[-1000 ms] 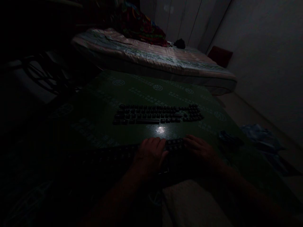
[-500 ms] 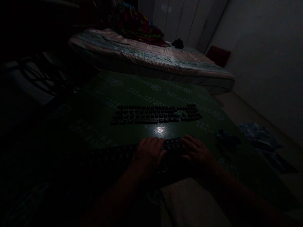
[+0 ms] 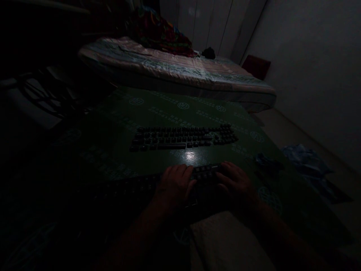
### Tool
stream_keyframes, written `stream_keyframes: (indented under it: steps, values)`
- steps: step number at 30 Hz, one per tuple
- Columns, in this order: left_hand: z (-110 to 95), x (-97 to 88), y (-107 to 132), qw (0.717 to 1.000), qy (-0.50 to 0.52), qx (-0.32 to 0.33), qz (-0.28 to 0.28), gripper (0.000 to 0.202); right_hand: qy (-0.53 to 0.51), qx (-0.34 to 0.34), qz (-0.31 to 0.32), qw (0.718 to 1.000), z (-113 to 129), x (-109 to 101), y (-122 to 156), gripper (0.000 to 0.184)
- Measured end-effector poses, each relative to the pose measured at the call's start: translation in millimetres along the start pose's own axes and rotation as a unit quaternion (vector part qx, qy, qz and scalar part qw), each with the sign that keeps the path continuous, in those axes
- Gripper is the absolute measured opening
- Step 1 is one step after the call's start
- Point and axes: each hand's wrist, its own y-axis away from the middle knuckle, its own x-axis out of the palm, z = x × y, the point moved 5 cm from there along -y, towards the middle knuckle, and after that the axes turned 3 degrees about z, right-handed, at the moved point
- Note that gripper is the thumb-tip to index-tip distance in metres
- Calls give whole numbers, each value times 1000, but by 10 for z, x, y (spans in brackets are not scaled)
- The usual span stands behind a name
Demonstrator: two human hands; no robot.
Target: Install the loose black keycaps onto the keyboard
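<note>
A dark keyboard (image 3: 204, 174) lies near the front edge of the green table, its left part lost in shadow. My left hand (image 3: 176, 185) rests over its right half, fingers curled across the far edge and thumb toward the middle. At the keyboard's right end, my right hand (image 3: 238, 182) grips it with bent fingers. The keyboard's top shows between the two hands. Beyond it, loose black keycaps are laid out in keyboard order, with a long space bar (image 3: 172, 146) in the closest row. Dim light hides fine detail.
The green table (image 3: 158, 113) has printed white logos. A dark crumpled cloth (image 3: 267, 162) sits on its right side. Past the far edge stands a bed (image 3: 180, 71) with a colourful blanket (image 3: 166, 37). Bluish plastic or fabric (image 3: 304, 158) lies to the right, below the table.
The view has shifted slightly. My right hand's fingers have moved a little right along the keyboard's far edge, showing more of its top. My left hand stays nearly in place.
</note>
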Motion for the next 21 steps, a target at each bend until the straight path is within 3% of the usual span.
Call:
stream_keyframes:
  steps: [12,21]
  values:
    - [1,-24,-16,1000,-9,-1,5,27,-13,20,15,1000,-14,15,-13,29]
    - [-5,-20,-22,1000,-16,1,6,25,-93,132,-61,985,-159,-24,70,36]
